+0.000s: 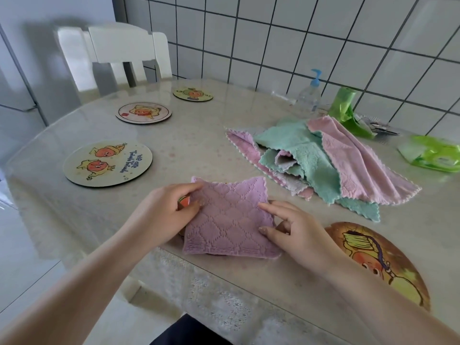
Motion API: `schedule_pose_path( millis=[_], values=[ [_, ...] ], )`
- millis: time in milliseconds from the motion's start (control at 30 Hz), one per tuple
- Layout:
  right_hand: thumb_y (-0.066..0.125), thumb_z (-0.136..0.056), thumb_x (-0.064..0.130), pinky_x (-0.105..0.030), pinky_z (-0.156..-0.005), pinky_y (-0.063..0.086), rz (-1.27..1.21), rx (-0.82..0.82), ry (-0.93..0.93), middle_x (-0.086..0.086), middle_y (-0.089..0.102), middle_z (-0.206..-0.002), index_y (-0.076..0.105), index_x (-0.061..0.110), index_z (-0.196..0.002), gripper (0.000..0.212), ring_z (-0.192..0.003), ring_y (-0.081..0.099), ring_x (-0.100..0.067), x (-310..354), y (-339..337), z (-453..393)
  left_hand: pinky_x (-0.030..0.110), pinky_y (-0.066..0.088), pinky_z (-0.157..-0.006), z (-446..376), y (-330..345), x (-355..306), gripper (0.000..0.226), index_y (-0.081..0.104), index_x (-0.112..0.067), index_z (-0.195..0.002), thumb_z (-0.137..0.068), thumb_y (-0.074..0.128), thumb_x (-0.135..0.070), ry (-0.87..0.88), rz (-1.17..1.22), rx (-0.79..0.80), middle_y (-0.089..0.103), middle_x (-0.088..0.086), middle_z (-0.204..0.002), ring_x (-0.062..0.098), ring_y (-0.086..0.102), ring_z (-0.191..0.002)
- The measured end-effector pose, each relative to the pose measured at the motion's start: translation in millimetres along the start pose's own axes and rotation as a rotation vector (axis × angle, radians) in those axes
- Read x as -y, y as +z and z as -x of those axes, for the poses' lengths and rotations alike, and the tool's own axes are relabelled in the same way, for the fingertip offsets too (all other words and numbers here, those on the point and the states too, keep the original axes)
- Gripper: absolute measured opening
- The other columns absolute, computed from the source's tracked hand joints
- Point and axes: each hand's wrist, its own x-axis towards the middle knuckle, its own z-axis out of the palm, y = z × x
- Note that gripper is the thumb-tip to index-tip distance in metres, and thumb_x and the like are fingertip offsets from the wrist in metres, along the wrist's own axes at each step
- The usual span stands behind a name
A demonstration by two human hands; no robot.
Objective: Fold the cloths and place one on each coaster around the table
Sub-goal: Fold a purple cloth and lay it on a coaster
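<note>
A folded purple cloth [226, 220] lies near the table's front edge, on top of a coaster [183, 201] that is almost fully hidden beneath it. My left hand [166, 210] pinches the cloth's left edge. Along the cloth's right edge my right hand [296, 230] rests with its fingers on the fabric. A pile of unfolded pink, teal and grey cloths [321, 160] lies to the right. Three bare round coasters sit on the left: a large one [108, 163], a middle one [143, 112] and a far one [193, 93]. Another coaster [380, 260] lies at the front right.
A white chair [119, 53] stands behind the round table [199, 135]. At the tiled wall stand a clear pump bottle [310, 94], a green bag roll [344, 105] and a green wipes pack [434, 153]. The table's edge runs close below the purple cloth.
</note>
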Motion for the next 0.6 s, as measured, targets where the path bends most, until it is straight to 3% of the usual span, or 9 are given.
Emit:
schedule_pose_path(
  millis=[100, 167, 233, 300, 367, 400, 500, 600],
  values=[
    [0.063, -0.085, 0.028, -0.010, -0.066, 0.034, -0.016, -0.016, 0.040, 0.018, 0.046, -0.129, 0.052, 0.030, -0.131, 0.047, -0.056, 0.051, 0.013, 0.5, 0.9, -4.5, 0.022, 0.042, -0.080, -3.6, -0.1, 1.2, 0.042, 0.051, -0.036, -0.128, -0.088, 0.058, -0.030, -0.007, -0.014, 0.034, 0.060, -0.009, -0.122, 0.007, 0.060, -0.099],
    [0.063, -0.085, 0.030, -0.011, -0.068, 0.035, 0.002, -0.011, 0.058, 0.017, 0.046, -0.127, 0.051, 0.032, -0.130, 0.047, -0.056, 0.050, 0.012, 0.5, 0.3, -6.8, 0.022, 0.041, -0.080, -5.6, -2.6, 0.9, 0.044, 0.049, -0.037, -0.129, -0.087, 0.058, -0.032, -0.017, -0.018, 0.071, 0.054, -0.010, -0.127, 0.006, 0.059, -0.094],
    [0.060, -0.086, 0.034, -0.012, -0.074, 0.035, 0.067, -0.039, 0.064, 0.016, 0.042, -0.130, 0.047, 0.036, -0.132, 0.048, -0.064, 0.049, 0.008, 0.5, -2.8, -6.8, 0.023, 0.040, -0.083, -3.7, -5.7, -0.8, 0.043, 0.049, -0.040, -0.128, -0.086, 0.056, -0.034, 0.006, -0.055, 0.071, 0.047, -0.010, -0.125, 0.005, 0.056, -0.093],
    [0.054, -0.090, 0.034, -0.014, -0.085, 0.036, 0.128, -0.073, 0.046, 0.014, 0.033, -0.139, 0.041, 0.035, -0.136, 0.048, -0.088, 0.051, 0.006, 5.7, -7.2, -6.6, 0.027, 0.036, -0.093, 2.0, -8.3, -7.9, 0.043, 0.053, -0.042, -0.122, -0.080, 0.047, -0.042, 0.078, -0.130, 0.011, 0.044, -0.013, -0.126, 0.006, 0.048, -0.109],
    [0.046, -0.093, 0.034, -0.025, -0.106, 0.028, 0.186, -0.048, 0.006, 0.013, 0.021, -0.149, 0.035, 0.033, -0.141, 0.049, -0.129, 0.032, -0.003, 17.2, -8.2, -10.4, 0.032, 0.029, -0.104, 7.7, -8.0, -22.4, 0.058, 0.052, -0.042, -0.123, -0.071, 0.029, -0.053, 0.131, -0.199, 0.030, 0.041, -0.018, -0.136, 0.006, 0.037, -0.126],
    [0.043, -0.094, 0.034, -0.031, -0.112, 0.020, 0.238, -0.019, -0.019, 0.012, 0.017, -0.152, 0.033, 0.032, -0.142, 0.049, -0.137, 0.018, -0.006, 23.6, -6.2, -13.9, 0.034, 0.023, -0.110, 9.5, -5.0, -29.8, 0.069, 0.047, -0.042, -0.129, -0.068, 0.019, -0.057, 0.139, -0.249, 0.088, 0.035, -0.020, -0.142, 0.004, 0.030, -0.133],
    [0.037, -0.096, 0.038, -0.043, -0.117, 0.003, 0.402, 0.087, -0.050, 0.005, 0.006, -0.156, 0.024, 0.036, -0.145, 0.051, -0.143, 0.001, -0.011, 34.6, 8.6, -24.6, 0.046, 0.004, -0.116, 11.5, 12.2, -36.9, 0.083, 0.021, -0.040, -0.143, -0.066, 0.000, -0.062, 0.146, -0.437, 0.240, 0.013, -0.020, -0.153, 0.004, 0.004, -0.142],
    [0.027, -0.096, 0.046, -0.051, -0.115, -0.004, 0.486, 0.212, 0.036, 0.006, -0.006, -0.157, 0.010, 0.039, -0.146, 0.053, -0.143, -0.011, -0.009, 28.3, 20.5, -25.9, 0.055, -0.003, -0.114, 14.3, 22.5, -24.3, 0.078, 0.006, -0.044, -0.144, -0.069, -0.008, -0.063, 0.139, -0.529, 0.253, -0.001, -0.019, -0.155, 0.004, -0.008, -0.142]
  ],
)
